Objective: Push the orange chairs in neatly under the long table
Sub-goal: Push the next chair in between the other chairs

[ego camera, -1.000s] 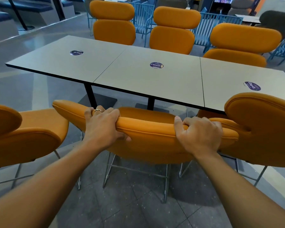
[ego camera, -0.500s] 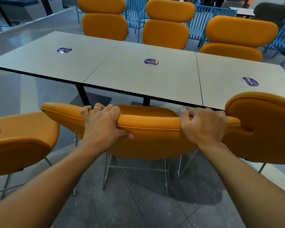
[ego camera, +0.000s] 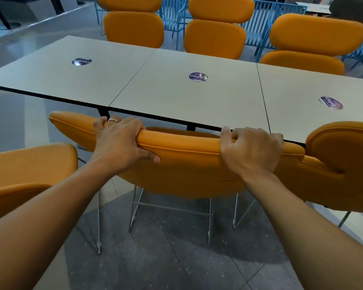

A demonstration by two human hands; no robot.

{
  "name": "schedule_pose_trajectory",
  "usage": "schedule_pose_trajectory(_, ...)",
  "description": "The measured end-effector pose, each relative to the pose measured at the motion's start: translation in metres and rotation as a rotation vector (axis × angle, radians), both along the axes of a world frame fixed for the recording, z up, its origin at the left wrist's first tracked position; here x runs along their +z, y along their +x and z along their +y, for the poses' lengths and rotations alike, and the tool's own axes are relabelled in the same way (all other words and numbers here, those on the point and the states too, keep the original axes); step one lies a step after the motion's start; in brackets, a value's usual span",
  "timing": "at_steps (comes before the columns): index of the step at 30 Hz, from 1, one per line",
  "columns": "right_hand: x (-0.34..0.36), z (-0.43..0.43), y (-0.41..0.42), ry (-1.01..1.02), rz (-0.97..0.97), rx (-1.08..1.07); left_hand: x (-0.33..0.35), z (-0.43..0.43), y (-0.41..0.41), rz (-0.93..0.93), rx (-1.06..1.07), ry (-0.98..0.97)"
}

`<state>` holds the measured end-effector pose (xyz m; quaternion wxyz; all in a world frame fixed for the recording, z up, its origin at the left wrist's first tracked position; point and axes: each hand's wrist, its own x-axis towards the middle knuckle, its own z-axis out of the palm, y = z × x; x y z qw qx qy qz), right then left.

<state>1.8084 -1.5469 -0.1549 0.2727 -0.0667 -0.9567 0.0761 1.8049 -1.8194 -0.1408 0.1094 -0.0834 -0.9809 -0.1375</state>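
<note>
Since one second ago the middle orange chair (ego camera: 187, 162) has come closer to the long surface (ego camera: 176, 88); its top edge now sits just below the near black rim, and the camera is nearer too. It is thickly padded, with a curved backrest, a seam line along the top, and thin silver wire legs (ego camera: 170, 208) standing on the dark tiled floor (ego camera: 176, 264). Its seat seems partly under the surface already.

Both arms reach forward, almost straight. On the left part of the backrest top lies the left hand (ego camera: 118, 143), the fingers (ego camera: 134, 125) curled over the front side and the thumb pressed on the back; a ring (ego camera: 113, 120) is on one finger. Clamped on the right part in the same way is the right hand (ego camera: 252, 149), its fingers folded tight over the edge.

One more orange chair is at the left (ego camera: 29, 172) and one at the right (ego camera: 342, 164), the right one touching the middle chair. Three orange chairs (ego camera: 215, 36) stand on the far side. Round purple stickers (ego camera: 198, 77) lie on the surface.
</note>
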Motion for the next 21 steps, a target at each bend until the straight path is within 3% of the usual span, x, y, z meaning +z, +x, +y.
schedule_pose_trajectory(21,-0.006,0.006,-0.055,-0.010,0.027,-0.041,-0.009,0.006,-0.063,0.031,-0.024,-0.049)
